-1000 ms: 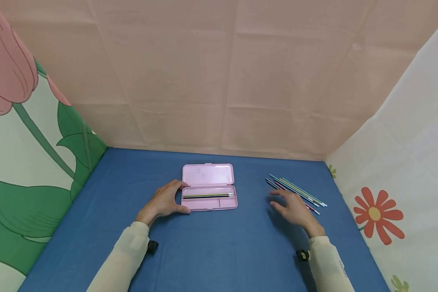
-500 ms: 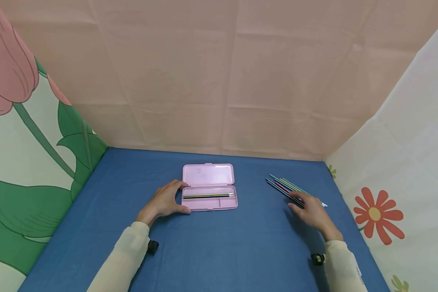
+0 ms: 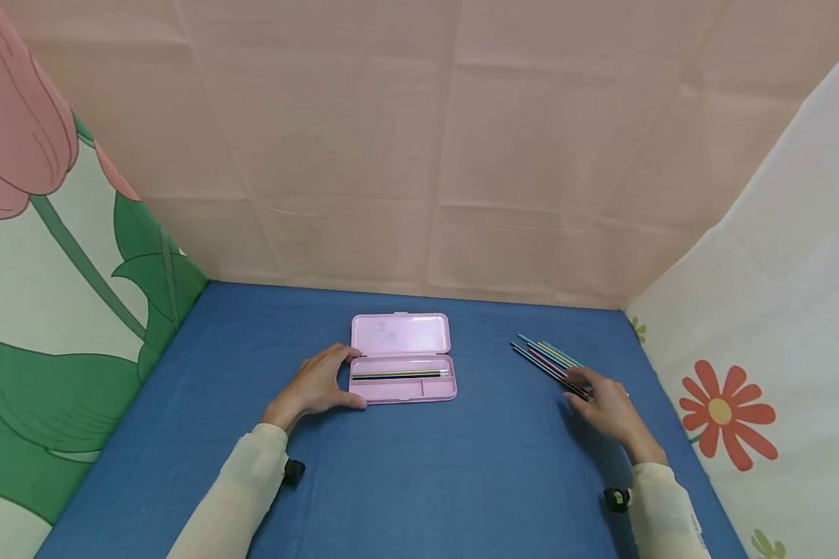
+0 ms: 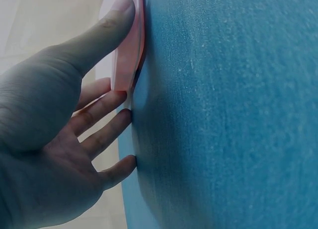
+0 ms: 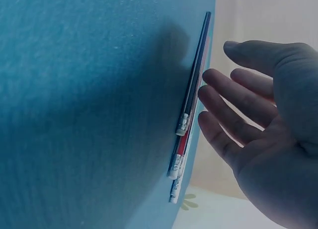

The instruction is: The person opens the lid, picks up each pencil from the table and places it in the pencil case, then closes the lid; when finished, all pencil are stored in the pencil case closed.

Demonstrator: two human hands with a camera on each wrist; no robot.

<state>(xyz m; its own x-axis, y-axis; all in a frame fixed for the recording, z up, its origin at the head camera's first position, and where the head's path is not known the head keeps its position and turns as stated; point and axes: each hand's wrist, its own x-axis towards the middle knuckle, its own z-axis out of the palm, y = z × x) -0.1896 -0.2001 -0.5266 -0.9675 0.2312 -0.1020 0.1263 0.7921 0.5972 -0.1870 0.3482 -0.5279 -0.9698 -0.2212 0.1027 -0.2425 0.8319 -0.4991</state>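
A pink pencil case [image 3: 391,394] lies with its lid [image 3: 400,334] folded back, and several pencils [image 3: 398,375] rest in its long compartment. My left hand [image 3: 315,386] grips the case's left end, thumb at the front edge and fingers behind; the left wrist view shows the thumb on the case [image 4: 128,60]. At the right, my right hand [image 3: 608,407] hovers over the eraser ends of a loose bundle of pencils [image 3: 541,359]. In the right wrist view its fingers [image 5: 218,132] are loosely bent beside dark and red pencils [image 5: 196,75], with the thumb apart.
A blue cloth [image 3: 419,473] covers the table. Behind it rises a beige cloth backdrop [image 3: 426,155], with a tulip-printed panel [image 3: 49,404] on the left and a white flower-printed panel [image 3: 797,310] on the right.
My right hand has moved right and slightly toward me, along the loose pencils to their eraser ends. The left hand stays on the pencil case.
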